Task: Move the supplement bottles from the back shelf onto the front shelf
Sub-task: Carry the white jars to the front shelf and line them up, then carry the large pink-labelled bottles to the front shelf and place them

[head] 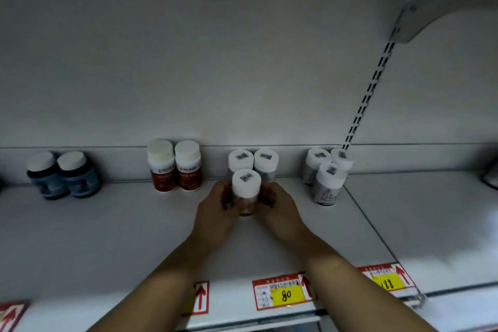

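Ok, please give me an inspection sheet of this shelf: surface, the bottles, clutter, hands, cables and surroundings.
Surface: white shelf, dimly lit.
Job's things: front bottle, white cap, upright; two white-capped bottles right behind it; three more bottles to the right; two red-labelled bottles and two blue bottles to the left, all upright near the back.
Clutter: nothing seen.
Hands: left hand and right hand grip the front bottle from both sides.
Cables: nothing seen.
Surroundings: white back panel, slotted upright, shelf bracket above; price tags on the front edge.
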Motion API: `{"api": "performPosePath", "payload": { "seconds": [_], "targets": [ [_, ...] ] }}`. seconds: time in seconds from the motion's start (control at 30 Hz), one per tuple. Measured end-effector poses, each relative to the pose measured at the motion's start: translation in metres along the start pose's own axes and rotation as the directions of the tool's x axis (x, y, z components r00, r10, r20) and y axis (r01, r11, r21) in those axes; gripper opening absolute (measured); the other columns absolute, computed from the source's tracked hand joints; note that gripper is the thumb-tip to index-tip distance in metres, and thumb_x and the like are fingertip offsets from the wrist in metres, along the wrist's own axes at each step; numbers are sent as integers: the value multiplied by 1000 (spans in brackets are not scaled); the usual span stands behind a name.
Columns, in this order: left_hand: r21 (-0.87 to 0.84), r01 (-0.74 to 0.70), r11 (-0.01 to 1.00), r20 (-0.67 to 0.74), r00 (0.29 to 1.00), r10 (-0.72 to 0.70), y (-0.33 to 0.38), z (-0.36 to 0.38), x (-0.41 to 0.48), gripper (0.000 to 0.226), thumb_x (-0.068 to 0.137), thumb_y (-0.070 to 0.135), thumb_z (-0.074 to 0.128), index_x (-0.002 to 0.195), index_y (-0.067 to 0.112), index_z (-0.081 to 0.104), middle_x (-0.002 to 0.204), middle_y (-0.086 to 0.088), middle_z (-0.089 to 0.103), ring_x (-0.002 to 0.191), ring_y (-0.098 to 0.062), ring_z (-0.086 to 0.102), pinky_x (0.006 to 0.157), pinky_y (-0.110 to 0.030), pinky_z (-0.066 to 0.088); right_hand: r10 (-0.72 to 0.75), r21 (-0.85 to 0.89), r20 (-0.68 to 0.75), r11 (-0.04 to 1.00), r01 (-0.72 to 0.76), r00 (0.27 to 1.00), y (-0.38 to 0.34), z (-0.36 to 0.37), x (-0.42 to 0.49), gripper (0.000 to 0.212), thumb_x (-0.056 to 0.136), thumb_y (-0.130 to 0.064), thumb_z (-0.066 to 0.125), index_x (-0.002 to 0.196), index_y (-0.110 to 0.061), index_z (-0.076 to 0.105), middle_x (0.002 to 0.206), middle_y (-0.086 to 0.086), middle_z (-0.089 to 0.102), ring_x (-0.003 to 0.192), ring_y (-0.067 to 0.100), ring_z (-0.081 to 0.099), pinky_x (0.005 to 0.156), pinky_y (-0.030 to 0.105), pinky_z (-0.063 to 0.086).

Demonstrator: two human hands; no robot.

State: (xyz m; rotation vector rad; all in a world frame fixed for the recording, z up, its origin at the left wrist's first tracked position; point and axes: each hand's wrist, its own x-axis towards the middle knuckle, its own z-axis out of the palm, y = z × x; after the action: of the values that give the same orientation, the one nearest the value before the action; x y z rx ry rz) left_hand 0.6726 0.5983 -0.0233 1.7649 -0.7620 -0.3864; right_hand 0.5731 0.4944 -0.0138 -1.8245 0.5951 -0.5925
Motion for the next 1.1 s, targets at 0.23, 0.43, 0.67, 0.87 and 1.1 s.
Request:
{"api": "performPosePath", "payload": {
  "seconds": [0.23,0.43,0.67,0.87,1.1],
  "targets": [
    [57,10,998,-19,1000,-9,2,4,7,46,78,25,71,119,20,52,107,9,61,100,-8,58,83,-19,42,34,4,-15,999,-34,999,3,-1,11,36,72,0,72,102,-11,57,98,-3,62,90,7,61,67,1,43],
    [73,21,997,-43,999,-18,5,6,7,49,79,24,70,123,19,51,110,7,60,106,-10,57,87,-22,42,49,-3,-12,999,-49,999,6,-1,18,39,71,-2,73,106,-9,58,96,-6,61,84,2,59,65,-2,41],
    [67,15,998,-242,970,2,19,-5,-8,58,80,24,69,130,9,45,128,-8,57,113,-18,54,88,-21,37,77,57,-98,996,-72,992,0,-15,11,32,76,-2,69,104,-15,59,106,3,65,101,15,63,91,24,49],
    [-41,-72,997,-202,977,62,54,-4,-20,50,80,18,68,126,8,50,122,-7,59,107,-13,55,96,-29,44,83,94,-204,993,-65,975,-28,-38,-12,37,81,-3,64,117,-7,54,111,4,59,101,13,54,93,28,44],
    [-65,-115,991,-141,984,105,108,33,-44,45,81,16,67,124,9,52,119,-6,61,107,-15,56,98,-29,44,41,89,-326,996,-12,944,-58,-93,-43,39,82,-2,62,120,-2,55,120,16,60,107,21,56,95,30,44]
  ]
}}
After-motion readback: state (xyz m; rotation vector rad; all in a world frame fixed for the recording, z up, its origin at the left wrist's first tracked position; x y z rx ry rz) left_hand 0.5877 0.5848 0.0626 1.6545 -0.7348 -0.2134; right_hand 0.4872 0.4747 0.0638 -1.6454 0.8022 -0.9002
